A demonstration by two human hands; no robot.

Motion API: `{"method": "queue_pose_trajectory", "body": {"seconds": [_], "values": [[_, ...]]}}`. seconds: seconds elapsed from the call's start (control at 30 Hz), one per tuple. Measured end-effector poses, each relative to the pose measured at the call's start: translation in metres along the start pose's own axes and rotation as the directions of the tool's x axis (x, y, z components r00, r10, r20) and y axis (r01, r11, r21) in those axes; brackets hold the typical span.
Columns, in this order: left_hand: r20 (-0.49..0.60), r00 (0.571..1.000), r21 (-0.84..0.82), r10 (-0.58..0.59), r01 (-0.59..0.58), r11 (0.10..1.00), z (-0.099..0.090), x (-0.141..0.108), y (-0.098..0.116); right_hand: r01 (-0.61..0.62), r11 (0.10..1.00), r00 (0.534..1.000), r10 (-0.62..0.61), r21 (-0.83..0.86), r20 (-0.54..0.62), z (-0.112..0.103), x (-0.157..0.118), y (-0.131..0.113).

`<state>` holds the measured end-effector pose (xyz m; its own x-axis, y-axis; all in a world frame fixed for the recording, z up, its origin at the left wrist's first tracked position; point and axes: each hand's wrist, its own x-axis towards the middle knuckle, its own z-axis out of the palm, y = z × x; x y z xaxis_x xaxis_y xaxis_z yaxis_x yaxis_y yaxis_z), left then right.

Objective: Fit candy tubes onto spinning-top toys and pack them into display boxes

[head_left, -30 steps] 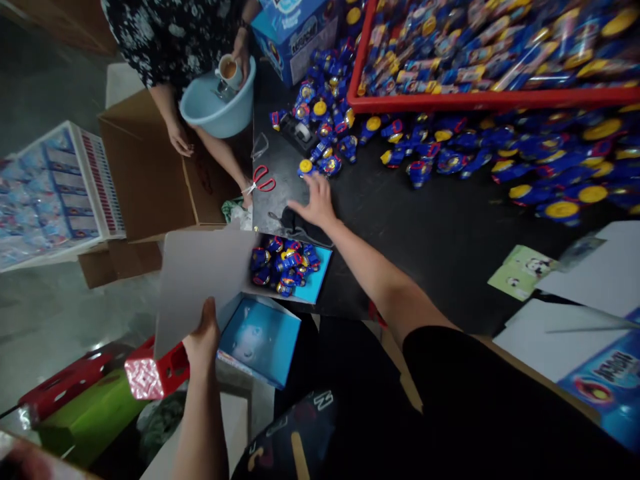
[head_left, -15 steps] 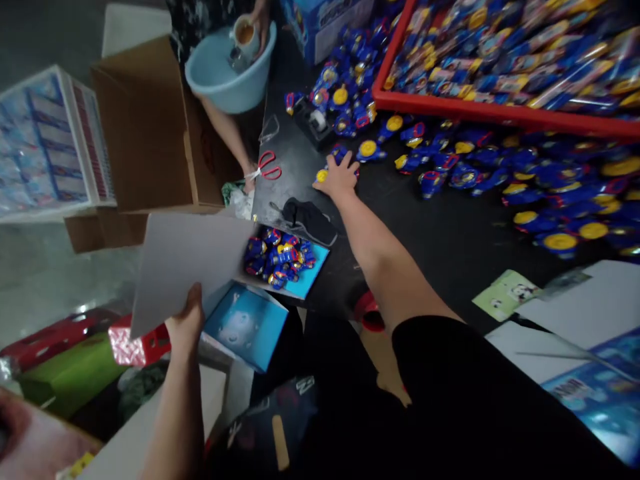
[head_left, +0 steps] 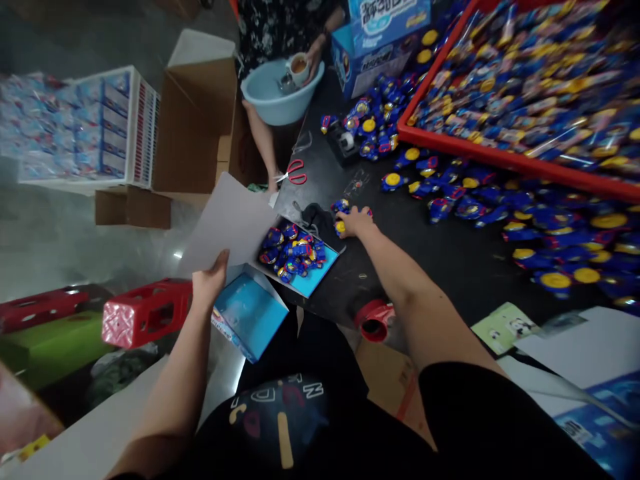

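Observation:
My left hand (head_left: 213,277) grips the edge of a plain grey-white box flap (head_left: 227,223), thumb on top, holding it raised. The flap belongs to an open carton (head_left: 320,270) with blue inner sides, partly filled with small toys (head_left: 295,250) in blue, red and yellow. A second blue panel (head_left: 253,317) hangs toward my lap. Over the black table, my right hand (head_left: 357,221) is closed round several blue-and-yellow toys (head_left: 341,227), just right of the carton. Its fingers hide part of them.
Red-handled scissors (head_left: 296,172), a dark cloth item (head_left: 317,217) and a tape dispenser (head_left: 345,143) lie on the table. Loose toys (head_left: 470,207) spread below a full red tray (head_left: 450,143). Across the corner, a co-worker's hand holds a cup (head_left: 299,69) over a blue basin (head_left: 277,100).
My right hand has come away from the loose pile toward the carton, bringing toys with it. My left hand still holds the flap. The whole view has shifted.

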<state>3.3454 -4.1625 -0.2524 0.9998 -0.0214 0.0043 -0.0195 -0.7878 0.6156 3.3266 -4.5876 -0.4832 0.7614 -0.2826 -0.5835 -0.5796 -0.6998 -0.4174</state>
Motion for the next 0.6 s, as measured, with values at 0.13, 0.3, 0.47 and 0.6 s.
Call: {"method": "queue_pose_trajectory", "body": {"seconds": [0.13,0.3,0.47,0.6], "values": [[0.059,0.996,-0.007,0.061,-0.061,0.998,-0.006,0.001,0.003,0.024,0.999,0.999,-0.023,0.032,-0.035,0.007,-0.044,0.000],[0.156,0.986,-0.008,0.051,-0.051,0.999,-0.003,-0.001,-0.002,0.075,0.989,0.979,-0.049,0.126,-0.196,0.002,-0.117,-0.006],[0.168,0.986,-0.027,0.001,0.004,1.000,0.006,-0.009,-0.010,0.340,0.925,0.917,-0.286,0.168,-0.276,0.025,-0.180,-0.080],[0.170,0.985,-0.036,-0.013,0.019,0.999,0.003,-0.012,-0.013,0.500,0.856,0.858,-0.468,0.134,-0.212,0.056,-0.195,-0.151]]}}
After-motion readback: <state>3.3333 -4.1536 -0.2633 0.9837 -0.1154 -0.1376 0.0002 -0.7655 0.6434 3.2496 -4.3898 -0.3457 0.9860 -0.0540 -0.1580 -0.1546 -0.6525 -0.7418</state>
